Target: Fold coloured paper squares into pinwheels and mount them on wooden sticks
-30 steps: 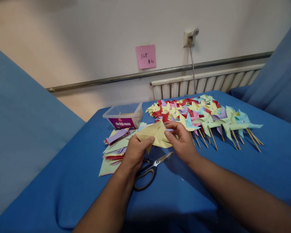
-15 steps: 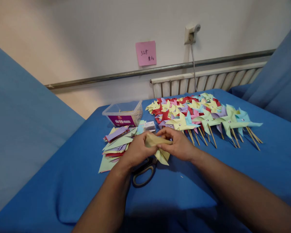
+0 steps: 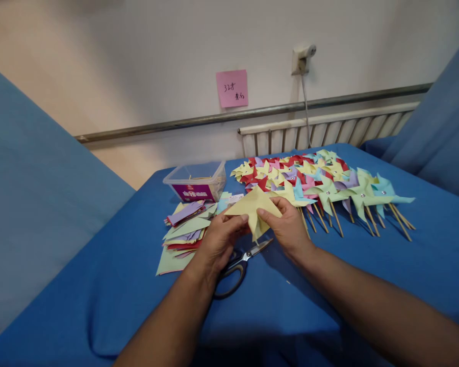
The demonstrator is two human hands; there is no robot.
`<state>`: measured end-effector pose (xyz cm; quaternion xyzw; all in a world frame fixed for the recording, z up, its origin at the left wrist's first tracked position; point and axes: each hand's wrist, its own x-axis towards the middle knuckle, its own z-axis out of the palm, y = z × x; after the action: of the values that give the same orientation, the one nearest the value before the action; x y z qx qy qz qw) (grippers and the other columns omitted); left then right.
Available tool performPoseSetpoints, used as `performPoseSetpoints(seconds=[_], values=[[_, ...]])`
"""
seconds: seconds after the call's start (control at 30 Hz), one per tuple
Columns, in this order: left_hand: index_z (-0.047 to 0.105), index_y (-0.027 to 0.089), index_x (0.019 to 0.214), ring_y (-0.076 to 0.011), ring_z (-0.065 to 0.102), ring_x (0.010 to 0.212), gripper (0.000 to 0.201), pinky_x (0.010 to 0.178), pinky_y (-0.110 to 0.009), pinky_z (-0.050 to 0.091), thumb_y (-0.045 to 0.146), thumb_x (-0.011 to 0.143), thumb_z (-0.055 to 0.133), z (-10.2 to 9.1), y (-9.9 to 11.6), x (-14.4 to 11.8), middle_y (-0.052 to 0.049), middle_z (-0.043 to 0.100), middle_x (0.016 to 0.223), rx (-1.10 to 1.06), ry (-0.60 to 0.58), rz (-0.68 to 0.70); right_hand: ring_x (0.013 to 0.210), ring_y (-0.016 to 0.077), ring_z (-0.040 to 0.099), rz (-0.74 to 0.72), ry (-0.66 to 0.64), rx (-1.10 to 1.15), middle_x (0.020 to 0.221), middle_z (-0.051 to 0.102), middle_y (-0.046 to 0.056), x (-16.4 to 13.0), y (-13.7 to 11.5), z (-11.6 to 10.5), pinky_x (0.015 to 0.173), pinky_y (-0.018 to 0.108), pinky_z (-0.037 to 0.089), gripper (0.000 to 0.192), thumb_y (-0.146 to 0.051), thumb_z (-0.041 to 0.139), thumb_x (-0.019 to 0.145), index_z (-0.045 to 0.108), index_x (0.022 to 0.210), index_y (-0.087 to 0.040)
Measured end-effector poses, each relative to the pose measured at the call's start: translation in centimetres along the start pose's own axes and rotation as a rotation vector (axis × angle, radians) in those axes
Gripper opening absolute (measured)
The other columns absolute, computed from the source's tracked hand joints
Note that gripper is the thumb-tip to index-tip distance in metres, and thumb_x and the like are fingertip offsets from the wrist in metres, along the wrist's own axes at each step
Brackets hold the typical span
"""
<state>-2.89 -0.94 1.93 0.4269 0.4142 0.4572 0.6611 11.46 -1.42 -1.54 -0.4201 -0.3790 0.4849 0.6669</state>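
A pale yellow paper pinwheel piece (image 3: 254, 208) is held up between my two hands, its cut corners spread out. My left hand (image 3: 225, 237) grips its left side, thumb on top and fingers underneath. On its right side, my right hand (image 3: 290, 224) pinches the paper, with the thumb pressed near the centre. Below the paper lies a pair of dark-handled scissors (image 3: 235, 275), its blades pointing right. Left of my left hand is a pile of coloured paper pieces (image 3: 189, 229). A small box (image 3: 235, 198) shows partly behind the yellow paper.
Finished pinwheels (image 3: 325, 188) on wooden sticks cover the table's back right. A clear plastic tub (image 3: 195, 181) holding thin sticks stands at the back left. The blue cloth (image 3: 329, 285) covers the table. Behind are a radiator (image 3: 329, 127), a rail and the wall.
The yellow paper has turned from a folded, edge-on position to lie spread toward me. My right thumb has shifted onto its face, and the scissors' blades now show.
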Motion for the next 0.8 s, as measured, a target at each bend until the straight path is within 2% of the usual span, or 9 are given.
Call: performPoseSetpoints(seconds=[0.1, 0.3, 0.53, 0.7, 0.8], values=[[0.074, 0.011, 0.102, -0.0209, 0.068, 0.081, 0.043, 0.077, -0.031, 0.052, 0.028, 0.063, 0.084, 0.0, -0.2, -0.1, -0.012, 0.075, 0.096, 0.011, -0.031, -0.023, 0.078, 0.0208, 0.067, 0.000, 0.007, 0.003, 0.087, 0.073, 0.004, 0.0, 0.0, 0.0, 0.072, 0.034, 0.055, 0.039, -0.038, 0.080, 0.065, 0.062, 0.093, -0.019], [0.075, 0.014, 0.101, -0.0231, 0.069, 0.087, 0.041, 0.077, -0.032, 0.052, 0.026, 0.063, 0.084, 0.3, -0.3, -0.2, -0.010, 0.076, 0.097, 0.015, 0.023, 0.006, 0.078, 0.0203, 0.067, -0.044, -0.014, -0.084, 0.085, 0.072, 0.002, -0.3, 0.4, 0.3, 0.072, 0.034, 0.055, 0.033, -0.037, 0.077, 0.067, 0.060, 0.091, -0.021], [0.076, 0.010, 0.089, -0.0184, 0.064, 0.066, 0.034, 0.065, -0.029, 0.049, 0.021, 0.057, 0.083, 0.2, -0.8, 0.3, -0.007, 0.075, 0.078, 0.061, 0.083, -0.024, 0.079, 0.0215, 0.069, -0.030, -0.042, -0.094, 0.086, 0.072, 0.003, -0.3, 0.5, 0.3, 0.072, 0.035, 0.056, 0.035, -0.039, 0.077, 0.067, 0.059, 0.090, -0.021], [0.076, 0.010, 0.092, -0.0194, 0.065, 0.069, 0.035, 0.070, -0.031, 0.051, 0.021, 0.059, 0.082, -0.1, -1.2, 0.5, -0.009, 0.075, 0.082, 0.073, 0.056, -0.022, 0.077, 0.0213, 0.068, 0.004, -0.060, -0.093, 0.085, 0.072, 0.003, -0.2, 0.7, 0.4, 0.071, 0.035, 0.056, 0.034, -0.039, 0.077, 0.067, 0.058, 0.088, -0.021], [0.076, 0.009, 0.089, -0.0199, 0.066, 0.067, 0.035, 0.071, -0.032, 0.052, 0.021, 0.057, 0.083, -0.1, -1.0, 0.5, -0.009, 0.075, 0.080, 0.068, 0.084, -0.029, 0.084, 0.0228, 0.069, -0.050, -0.084, -0.107, 0.091, 0.071, 0.005, -0.4, 0.7, 0.2, 0.076, 0.038, 0.057, 0.033, -0.037, 0.074, 0.072, 0.056, 0.095, -0.021]])
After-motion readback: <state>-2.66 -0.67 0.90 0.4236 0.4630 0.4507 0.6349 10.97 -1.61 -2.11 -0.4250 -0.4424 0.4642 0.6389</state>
